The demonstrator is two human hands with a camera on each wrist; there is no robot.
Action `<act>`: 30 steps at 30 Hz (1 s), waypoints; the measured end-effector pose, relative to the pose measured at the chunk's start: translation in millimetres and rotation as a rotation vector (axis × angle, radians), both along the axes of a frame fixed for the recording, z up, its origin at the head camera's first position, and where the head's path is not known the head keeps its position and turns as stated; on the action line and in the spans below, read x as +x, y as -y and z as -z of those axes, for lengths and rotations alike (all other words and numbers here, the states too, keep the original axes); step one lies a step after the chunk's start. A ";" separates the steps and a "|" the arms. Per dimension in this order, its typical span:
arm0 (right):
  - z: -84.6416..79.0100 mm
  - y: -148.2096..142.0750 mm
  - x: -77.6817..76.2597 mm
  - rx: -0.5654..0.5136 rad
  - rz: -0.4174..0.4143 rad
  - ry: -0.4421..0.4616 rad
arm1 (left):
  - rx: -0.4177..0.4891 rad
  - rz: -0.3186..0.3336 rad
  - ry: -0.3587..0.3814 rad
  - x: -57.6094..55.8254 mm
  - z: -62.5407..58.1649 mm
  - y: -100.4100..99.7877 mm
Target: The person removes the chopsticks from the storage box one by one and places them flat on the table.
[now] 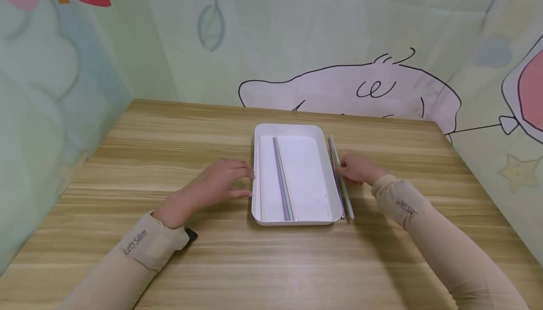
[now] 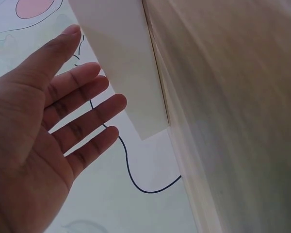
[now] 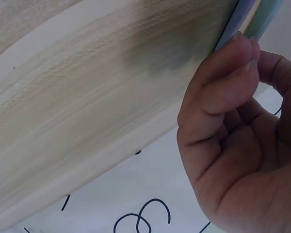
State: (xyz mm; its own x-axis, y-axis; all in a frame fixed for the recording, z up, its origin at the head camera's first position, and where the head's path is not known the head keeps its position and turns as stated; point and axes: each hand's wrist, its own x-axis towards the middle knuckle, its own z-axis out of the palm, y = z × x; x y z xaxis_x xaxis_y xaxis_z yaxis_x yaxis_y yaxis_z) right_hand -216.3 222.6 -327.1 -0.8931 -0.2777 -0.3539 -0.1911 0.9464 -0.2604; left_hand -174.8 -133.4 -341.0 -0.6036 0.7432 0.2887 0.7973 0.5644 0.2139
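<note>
Right hand's fingers (image 1: 345, 171) behind knuckles

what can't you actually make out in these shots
- Head view: right hand covers the middle of the straws beside the tray, so the grip is hidden there.
- Right wrist view: straws cut off by the top edge.
- Left wrist view: tray inside unseen; only its outer wall shows by the left hand.

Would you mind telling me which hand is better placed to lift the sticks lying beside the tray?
The right hand: its fingertips already pinch the sticks beside the tray; the left hand lies open opposite.
</note>
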 end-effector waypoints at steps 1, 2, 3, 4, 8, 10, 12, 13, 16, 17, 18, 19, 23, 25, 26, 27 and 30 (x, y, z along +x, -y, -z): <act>0.4 -0.3 0.1 -0.003 0.006 0.005 | 0.000 -0.001 0.000 -0.1 0.0 -0.1; 1.1 -0.8 0.3 -0.008 0.007 0.010 | 0.001 0.000 0.000 -0.2 0.2 -0.1; 1.7 -1.3 0.3 -0.012 0.015 0.015 | 0.000 -0.003 0.001 -0.2 0.1 -0.1; 2.2 -1.8 0.5 -0.019 0.014 0.018 | 0.002 -0.003 0.004 -0.4 0.2 0.0; 3.6 -3.6 0.9 -0.039 0.027 0.032 | 0.000 -0.006 0.002 0.0 0.1 0.2; 4.0 -4.4 1.1 -0.046 0.034 0.038 | 0.002 -0.006 0.002 -0.1 0.3 0.3; 4.4 -5.1 1.1 -0.049 0.043 0.043 | 0.003 -0.005 -0.004 -0.3 0.6 0.3; 4.6 -5.4 1.2 -0.052 0.046 0.045 | 0.004 -0.003 -0.007 -0.5 0.9 0.4; 5.4 -6.1 1.1 -0.059 0.053 0.050 | 0.014 0.005 -0.009 -1.2 1.6 0.3; 5.6 -6.3 1.0 -0.060 0.055 0.051 | 0.016 0.007 -0.012 -1.2 1.7 0.2; 5.9 -6.6 1.0 -0.062 0.056 0.052 | 0.017 0.010 -0.016 -1.1 1.7 0.2; 6.2 -6.9 0.9 -0.063 0.055 0.052 | 0.019 0.012 -0.019 -1.1 1.8 0.2; 6.5 -7.3 1.0 -0.065 0.058 0.055 | 0.021 0.011 -0.020 -0.5 1.4 0.1; 6.8 -7.3 1.1 -0.067 0.064 0.060 | 0.019 0.006 -0.015 -0.5 1.4 0.0; 6.9 -7.2 1.1 -0.068 0.068 0.062 | 0.018 0.005 -0.012 -0.6 1.4 -0.1; 7.0 -6.9 1.1 -0.069 0.075 0.066 | 0.017 0.003 -0.010 -0.6 1.3 -0.1; 8.3 -6.5 0.7 -0.074 0.090 0.072 | 0.016 0.003 -0.010 -0.7 1.2 -0.2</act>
State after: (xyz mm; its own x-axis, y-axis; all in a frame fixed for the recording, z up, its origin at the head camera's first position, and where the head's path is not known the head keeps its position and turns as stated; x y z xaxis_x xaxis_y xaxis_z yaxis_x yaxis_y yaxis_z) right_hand -215.6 229.1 -335.4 -0.8886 -0.2256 -0.3994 -0.0846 0.9364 -0.3406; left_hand -175.5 -133.3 -342.2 -0.5983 0.7404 0.3063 0.8012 0.5583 0.2153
